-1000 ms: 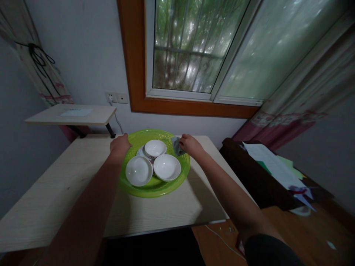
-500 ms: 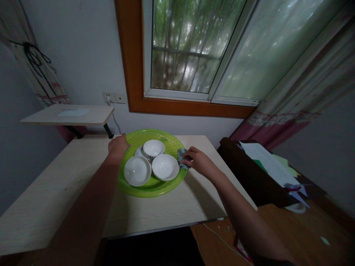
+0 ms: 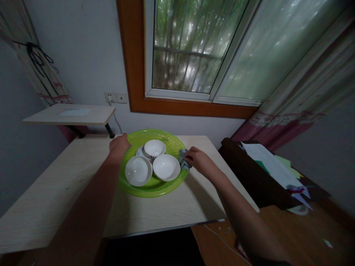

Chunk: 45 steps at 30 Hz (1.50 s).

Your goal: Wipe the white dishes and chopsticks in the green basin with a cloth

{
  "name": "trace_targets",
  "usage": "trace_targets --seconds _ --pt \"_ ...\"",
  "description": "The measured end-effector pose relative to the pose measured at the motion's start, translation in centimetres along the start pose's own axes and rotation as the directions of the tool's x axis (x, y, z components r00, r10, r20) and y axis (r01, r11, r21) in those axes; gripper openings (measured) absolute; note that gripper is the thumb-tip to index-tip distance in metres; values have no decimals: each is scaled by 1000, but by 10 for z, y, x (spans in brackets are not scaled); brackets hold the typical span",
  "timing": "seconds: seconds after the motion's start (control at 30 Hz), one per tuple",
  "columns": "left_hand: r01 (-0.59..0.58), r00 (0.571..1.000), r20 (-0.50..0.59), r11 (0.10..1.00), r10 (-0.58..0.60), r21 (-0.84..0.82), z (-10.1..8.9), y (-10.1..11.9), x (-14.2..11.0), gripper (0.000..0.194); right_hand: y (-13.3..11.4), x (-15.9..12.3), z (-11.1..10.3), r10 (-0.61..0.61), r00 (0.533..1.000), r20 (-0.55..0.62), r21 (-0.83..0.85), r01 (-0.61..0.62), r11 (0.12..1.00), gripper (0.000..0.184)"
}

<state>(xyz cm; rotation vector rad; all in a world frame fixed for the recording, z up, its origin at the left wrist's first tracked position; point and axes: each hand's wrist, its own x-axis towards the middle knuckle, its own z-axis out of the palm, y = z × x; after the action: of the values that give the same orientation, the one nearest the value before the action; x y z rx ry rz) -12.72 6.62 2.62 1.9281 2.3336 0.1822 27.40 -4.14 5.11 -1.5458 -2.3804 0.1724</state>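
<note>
A round green basin [image 3: 155, 191] stands on the pale wooden table [image 3: 155, 210]. Inside it are several white dishes: a bowl [image 3: 154, 148] at the back, a second bowl [image 3: 166, 168] at front right, and a shallow dish [image 3: 138, 171] at front left. A patterned dish [image 3: 141, 152] is partly hidden beneath them. My left hand [image 3: 119, 146] grips the basin's left rim, thumb over the edge. At the right rim, my right hand [image 3: 195, 157] pinches a grey cloth [image 3: 183, 159], which lies against the rim beside the right bowl.
A small raised shelf [image 3: 95, 115] with a paper label stands at the table's back left. Behind the table are a wall socket [image 3: 115, 97] with a plugged-in cord and a window. Papers [image 3: 270, 162] lie on dark furniture to the right.
The fingers of my right hand have drawn closer together on the cloth, which has shifted slightly. My left hand keeps its hold on the rim, and the view has moved a little.
</note>
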Motion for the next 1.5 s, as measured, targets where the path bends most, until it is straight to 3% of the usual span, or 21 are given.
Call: trace_targets --seconds 0.33,0.77,0.9,1.07,1.27,1.37,1.5 --pt "2 1000 -12 1000 -2 -9 1 -1 0 54 8 16 4 11 1000 -21 -94 -13 996 19" --pt "31 999 7 999 -31 22 2 0 2 56 9 92 16 -1 1000 21 -339 9 941 32" --pt "34 999 0 999 -34 24 -1 2 -2 53 8 86 19 -22 1000 -6 -359 19 933 29" --pt "14 1000 -13 1000 -14 -5 -1 4 -5 51 5 52 12 25 999 -32 -285 -33 958 25" --pt "14 1000 -1 1000 -14 0 -1 3 -3 51 0 18 -5 19 998 64 -123 -11 992 13" --pt "3 1000 11 1000 -3 5 -1 2 -1 52 -4 23 -7 9 993 120 -163 11 987 15" --pt "-13 1000 0 1000 13 10 1 0 0 52 -8 49 2 8 984 177 -336 53 940 26"
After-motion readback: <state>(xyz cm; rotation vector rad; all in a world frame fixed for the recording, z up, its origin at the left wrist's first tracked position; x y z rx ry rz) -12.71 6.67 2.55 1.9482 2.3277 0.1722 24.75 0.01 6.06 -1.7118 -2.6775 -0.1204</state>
